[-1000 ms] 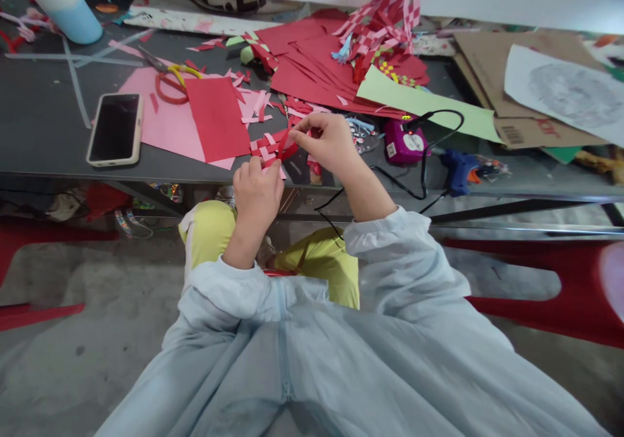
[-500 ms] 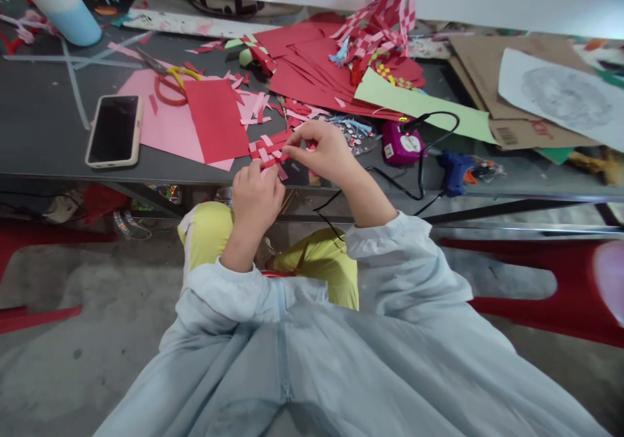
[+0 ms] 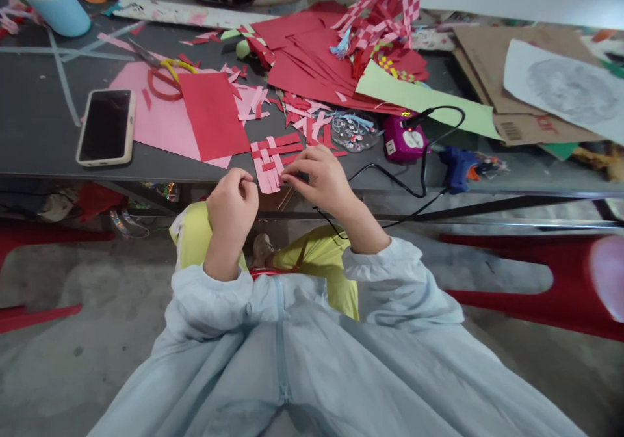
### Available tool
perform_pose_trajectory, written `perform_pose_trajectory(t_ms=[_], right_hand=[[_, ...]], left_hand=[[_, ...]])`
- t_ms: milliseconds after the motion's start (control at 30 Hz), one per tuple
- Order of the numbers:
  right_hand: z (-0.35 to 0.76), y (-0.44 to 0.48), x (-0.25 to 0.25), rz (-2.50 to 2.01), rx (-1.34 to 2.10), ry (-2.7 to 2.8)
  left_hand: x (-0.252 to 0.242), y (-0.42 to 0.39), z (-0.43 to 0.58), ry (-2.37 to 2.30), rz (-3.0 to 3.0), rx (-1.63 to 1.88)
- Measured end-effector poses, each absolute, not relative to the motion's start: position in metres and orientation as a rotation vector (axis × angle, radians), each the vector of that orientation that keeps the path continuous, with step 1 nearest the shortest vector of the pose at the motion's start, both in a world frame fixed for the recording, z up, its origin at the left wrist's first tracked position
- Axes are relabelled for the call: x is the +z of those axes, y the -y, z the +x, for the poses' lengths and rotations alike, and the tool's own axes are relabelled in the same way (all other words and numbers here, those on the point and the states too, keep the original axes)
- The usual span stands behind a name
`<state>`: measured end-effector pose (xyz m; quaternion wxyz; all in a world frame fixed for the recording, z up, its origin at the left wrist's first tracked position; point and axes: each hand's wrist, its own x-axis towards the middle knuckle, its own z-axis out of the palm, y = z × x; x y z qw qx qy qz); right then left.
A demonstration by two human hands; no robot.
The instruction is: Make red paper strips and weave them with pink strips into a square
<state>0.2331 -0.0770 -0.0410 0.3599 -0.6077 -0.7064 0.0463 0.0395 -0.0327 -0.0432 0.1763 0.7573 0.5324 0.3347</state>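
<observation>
Pink and red paper strips, partly woven (image 3: 268,162), lie at the table's front edge, with pink ends sticking out over it. My right hand (image 3: 319,178) is at their right side, thumb and fingertips pinched together near a strip end; what is between them is too small to make out. Left of the weave, my left hand (image 3: 234,204) is curled closed, apart from the strips, its fingertips mostly hidden. A red paper sheet (image 3: 214,115) lies on a larger pink sheet (image 3: 156,125). Scissors (image 3: 168,76) with red and yellow handles rest on the pink sheet.
A phone (image 3: 106,127) lies at the left. Behind are red sheets (image 3: 312,60) and checkered woven strips (image 3: 385,14). A purple box (image 3: 403,140) with a black cable, a blue glue gun (image 3: 458,169) and cardboard (image 3: 526,118) are at the right. Red chairs flank the table.
My left hand has let go of the woven strips and moved left and down. My right hand has moved down to their right side. The woven piece is now more exposed. The view has shifted slightly.
</observation>
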Motion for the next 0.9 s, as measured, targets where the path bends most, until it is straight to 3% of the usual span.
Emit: perform_pose_trajectory(t_ms=[267, 500, 900], right_hand=[[0.224, 0.090, -0.048, -1.562, 0.020, 1.871], [0.218, 0.096, -0.055, -1.497, -0.094, 1.861], [0.221, 0.100, -0.059, -1.582, -0.286, 1.993]], left_hand=[[-0.044, 0.033, 0.041, -1.330, 1.863, 0.574], [-0.058, 0.028, 0.055, -1.065, 1.355, 0.579], [-0.055, 0.025, 0.059, -1.102, 1.261, 0.604]])
